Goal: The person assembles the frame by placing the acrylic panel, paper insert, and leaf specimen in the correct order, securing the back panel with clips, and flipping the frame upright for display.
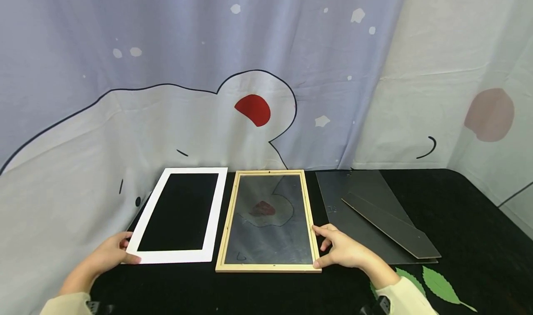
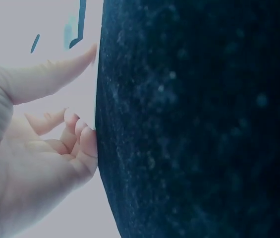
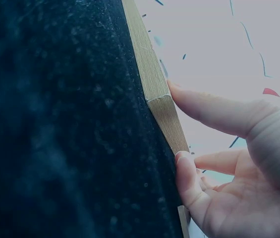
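A white picture mat lies at the left on the black table, its rectangular window showing black. At its near left corner my left hand holds the edge, thumb at the front and fingers curled at the side. To the right of it lies a light wooden picture frame, around a glossy pane that reflects the curtain. My right hand grips the frame's near right corner. In the right wrist view, the thumb is on the wooden corner and the other fingers are curled against the side.
Right of the frame lies a dark grey backing board with a narrow stand flap slanting across it. Green leaf shapes are near the right sleeve. A patterned curtain hangs behind the black table.
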Tool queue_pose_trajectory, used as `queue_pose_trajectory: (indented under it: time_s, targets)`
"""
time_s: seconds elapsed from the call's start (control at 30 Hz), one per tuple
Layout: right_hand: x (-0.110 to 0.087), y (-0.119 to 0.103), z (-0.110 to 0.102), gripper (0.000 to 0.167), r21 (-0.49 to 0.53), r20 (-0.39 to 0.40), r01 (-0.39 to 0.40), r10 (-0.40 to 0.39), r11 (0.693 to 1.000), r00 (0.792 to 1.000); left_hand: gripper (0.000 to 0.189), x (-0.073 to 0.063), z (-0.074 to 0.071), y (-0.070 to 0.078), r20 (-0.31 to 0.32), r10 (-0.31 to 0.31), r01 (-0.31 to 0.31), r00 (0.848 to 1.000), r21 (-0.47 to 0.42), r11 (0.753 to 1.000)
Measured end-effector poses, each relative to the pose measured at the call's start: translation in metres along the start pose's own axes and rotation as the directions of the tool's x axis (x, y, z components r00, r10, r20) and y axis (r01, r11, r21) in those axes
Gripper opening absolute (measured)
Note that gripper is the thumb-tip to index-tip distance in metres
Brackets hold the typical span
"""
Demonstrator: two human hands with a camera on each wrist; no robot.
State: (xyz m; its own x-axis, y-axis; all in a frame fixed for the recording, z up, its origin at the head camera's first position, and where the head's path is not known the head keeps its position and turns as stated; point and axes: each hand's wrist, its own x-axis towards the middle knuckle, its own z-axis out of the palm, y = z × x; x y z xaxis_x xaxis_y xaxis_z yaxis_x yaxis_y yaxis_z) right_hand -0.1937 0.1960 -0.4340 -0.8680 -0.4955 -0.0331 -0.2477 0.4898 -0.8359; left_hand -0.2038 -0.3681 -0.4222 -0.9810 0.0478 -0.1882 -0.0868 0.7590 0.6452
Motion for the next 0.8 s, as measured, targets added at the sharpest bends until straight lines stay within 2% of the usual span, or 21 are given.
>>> queue_pose_trajectory:
  time_s: [0.13, 0.37, 0.53, 0.67, 0.8]
  targets:
    - [0.0, 0.001, 0.0, 0.096, -0.015, -0.001, -0.008, 0.008, 1.0, 1.0, 0.072, -0.002, -0.002, -0.001, -0.015, 0.016, -0.017, 1.0, -0.019, 1.0]
    - [0.0, 0.002, -0.001, 0.096, -0.019, -0.003, -0.008, 0.008, 1.0, 1.0, 0.061, -0.009, -0.001, -0.003, -0.064, 0.092, -0.098, 0.994, -0.091, 0.991]
    - [0.0, 0.003, 0.0, 0.097, -0.015, -0.004, -0.009, 0.009, 1.0, 1.0, 0.061, -0.012, -0.001, -0.006, -0.041, 0.085, -0.092, 0.996, -0.193, 0.977]
    - [0.001, 0.003, -0.001, 0.097, -0.02, -0.001, -0.004, 0.004, 1.0, 1.0, 0.061, -0.014, -0.001, -0.006, -0.03, 0.094, -0.098, 0.995, -0.288, 0.953]
    - [0.001, 0.003, 0.0, 0.096, -0.019, 0.0, -0.012, 0.012, 1.0, 1.0, 0.058, -0.017, -0.002, -0.003, -0.026, 0.092, -0.095, 0.995, -0.326, 0.94]
